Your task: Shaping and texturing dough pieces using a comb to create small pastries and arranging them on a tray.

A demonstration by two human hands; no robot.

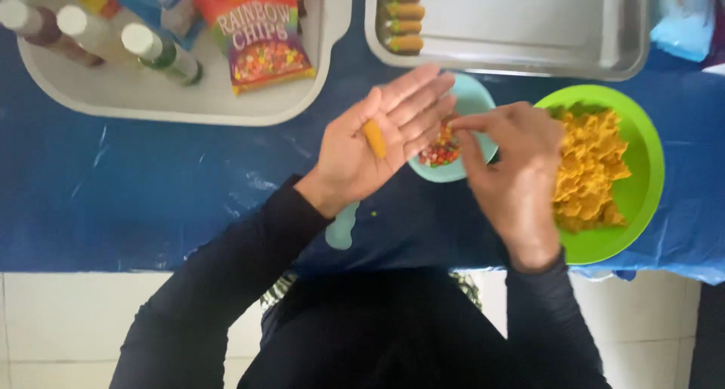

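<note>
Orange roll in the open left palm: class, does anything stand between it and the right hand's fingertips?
Nothing visible does. The orange roll lies uncovered on the left hand. The right hand pinches over the small teal bowl of coloured chips beside it, with only open space between.

Blue plastic sheet (151,177) covers my table. Far left on it: rounded grey plastic tray (226,106) holding three white-capped bottles (162,55) lying tilted, plus a red snack bag of coloured chips (260,38) and a blue packet (151,0) half under it. Far centre-right: rectangular steel baking tray (529,53), four orange rolled pieces (405,19) lined along its left edge. Light-blue packet (683,19) at the far right corner. White tiled floor (68,321) below the table edge.
</note>
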